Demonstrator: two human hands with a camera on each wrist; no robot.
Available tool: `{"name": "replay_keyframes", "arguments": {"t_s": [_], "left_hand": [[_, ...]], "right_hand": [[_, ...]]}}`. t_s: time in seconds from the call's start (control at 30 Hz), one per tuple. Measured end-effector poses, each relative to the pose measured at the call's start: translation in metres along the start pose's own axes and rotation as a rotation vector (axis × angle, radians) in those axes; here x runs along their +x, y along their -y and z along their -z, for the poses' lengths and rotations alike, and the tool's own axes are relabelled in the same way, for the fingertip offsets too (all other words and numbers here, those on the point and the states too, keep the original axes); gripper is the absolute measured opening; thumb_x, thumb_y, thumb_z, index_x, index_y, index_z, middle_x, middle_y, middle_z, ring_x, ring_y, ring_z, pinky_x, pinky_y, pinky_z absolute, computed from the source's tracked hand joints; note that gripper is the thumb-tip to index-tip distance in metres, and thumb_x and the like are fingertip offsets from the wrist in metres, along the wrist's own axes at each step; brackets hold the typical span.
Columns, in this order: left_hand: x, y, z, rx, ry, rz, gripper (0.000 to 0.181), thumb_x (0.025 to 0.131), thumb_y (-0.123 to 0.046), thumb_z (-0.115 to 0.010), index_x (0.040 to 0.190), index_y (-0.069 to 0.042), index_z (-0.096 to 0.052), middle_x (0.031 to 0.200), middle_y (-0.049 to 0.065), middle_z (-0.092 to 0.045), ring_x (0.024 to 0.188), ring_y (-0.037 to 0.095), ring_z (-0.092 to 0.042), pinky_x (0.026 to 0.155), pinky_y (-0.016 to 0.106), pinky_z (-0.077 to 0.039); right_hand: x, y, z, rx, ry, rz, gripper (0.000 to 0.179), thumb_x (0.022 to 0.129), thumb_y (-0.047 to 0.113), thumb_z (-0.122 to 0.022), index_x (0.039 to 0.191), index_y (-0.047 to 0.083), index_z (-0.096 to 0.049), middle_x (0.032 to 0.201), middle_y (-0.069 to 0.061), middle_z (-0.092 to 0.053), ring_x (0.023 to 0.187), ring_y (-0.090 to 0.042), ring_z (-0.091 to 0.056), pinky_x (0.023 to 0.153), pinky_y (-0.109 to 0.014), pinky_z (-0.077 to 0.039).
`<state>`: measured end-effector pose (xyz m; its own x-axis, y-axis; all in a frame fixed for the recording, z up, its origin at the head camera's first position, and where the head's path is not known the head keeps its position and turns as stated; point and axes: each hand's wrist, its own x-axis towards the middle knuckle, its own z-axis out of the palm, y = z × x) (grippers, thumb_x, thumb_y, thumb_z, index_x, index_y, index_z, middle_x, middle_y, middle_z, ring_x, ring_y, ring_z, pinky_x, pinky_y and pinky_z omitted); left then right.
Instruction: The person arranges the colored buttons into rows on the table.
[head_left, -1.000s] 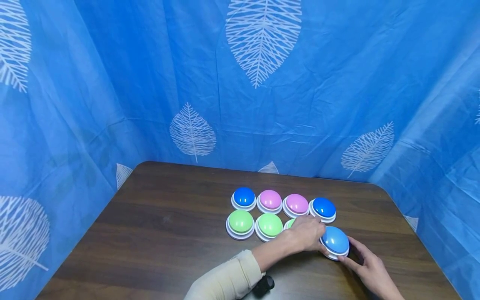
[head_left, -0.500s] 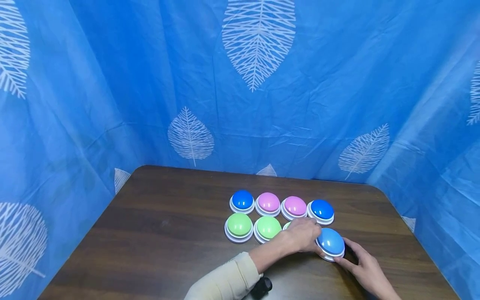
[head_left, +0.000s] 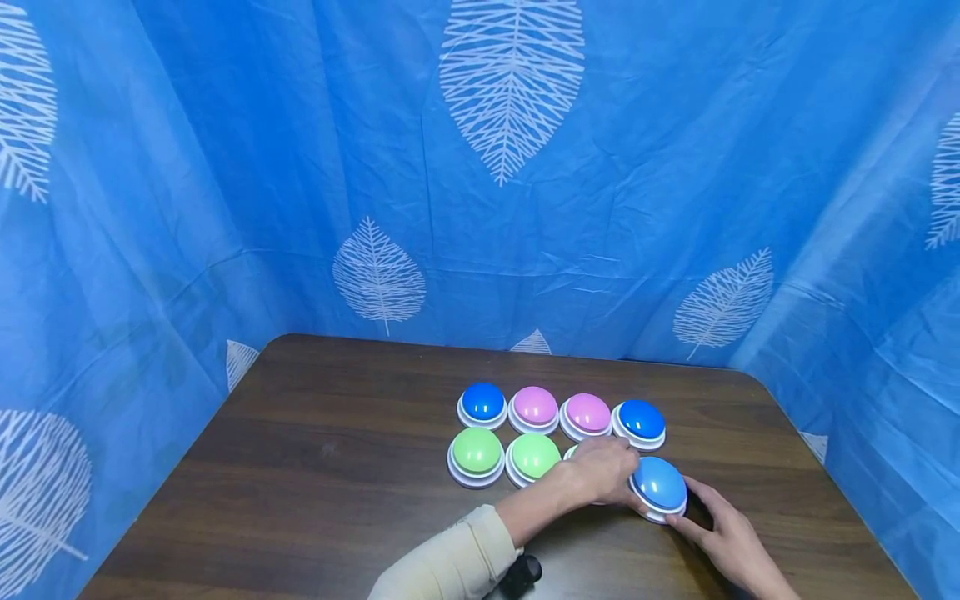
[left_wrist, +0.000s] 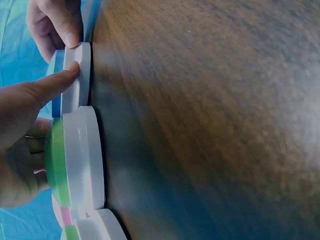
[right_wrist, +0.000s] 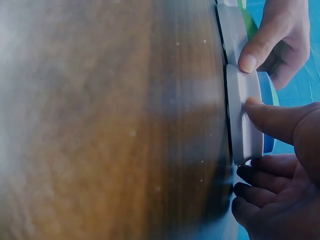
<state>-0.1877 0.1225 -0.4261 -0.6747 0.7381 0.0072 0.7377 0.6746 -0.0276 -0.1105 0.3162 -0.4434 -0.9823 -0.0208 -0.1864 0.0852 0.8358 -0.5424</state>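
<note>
A light blue dome push button (head_left: 659, 482) on a white round base stands at the right end of the front row. My left hand (head_left: 597, 471) holds its left side, reaching across over a green button that it mostly covers. In the left wrist view the left thumb (left_wrist: 60, 82) lies along the white base. My right hand (head_left: 723, 533) grips the button's right side. In the right wrist view the right thumb (right_wrist: 272, 120) presses the base front while the other fingers bend beside it. Both thumbs touch the same base, and the base sits right at the table surface.
Two more green buttons (head_left: 477, 452) continue the front row to the left. Behind stand a dark blue button (head_left: 483, 402), two pink buttons (head_left: 535, 406) and another dark blue button (head_left: 641, 419). A blue leaf-print curtain (head_left: 510, 208) rises behind the brown table (head_left: 300, 483).
The light blue button has shifted very slightly left, with both hands staying on it. The head view has also drifted a little. The other buttons keep their arrangement.
</note>
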Motion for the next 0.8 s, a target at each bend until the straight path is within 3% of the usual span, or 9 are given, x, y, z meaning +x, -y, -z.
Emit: {"name": "replay_keyframes", "arguments": {"t_s": [0.53,0.8], "left_hand": [[-0.002,0.013,0.009,-0.058,0.041,0.007,0.060,0.077,-0.070,-0.070,0.116,-0.026,-0.068,0.100,-0.012,-0.061,0.088,0.001,-0.053,0.071,0.019,-0.049],[-0.010,0.031,0.019,-0.132,0.016,0.036,0.055,0.077,-0.067,-0.072,0.112,-0.024,-0.071,0.097,-0.012,-0.061,0.085,0.002,-0.054,0.067,0.019,-0.047]], "right_hand": [[0.003,0.006,0.005,-0.050,-0.014,-0.002,0.092,0.090,0.057,-0.064,0.144,-0.011,-0.034,0.142,-0.040,-0.037,0.129,-0.059,-0.034,0.099,-0.071,-0.033],[0.001,0.019,0.010,-0.068,-0.116,0.081,0.089,0.090,0.056,-0.065,0.143,-0.010,-0.039,0.140,-0.037,-0.042,0.128,-0.055,-0.038,0.097,-0.069,-0.036]]}}
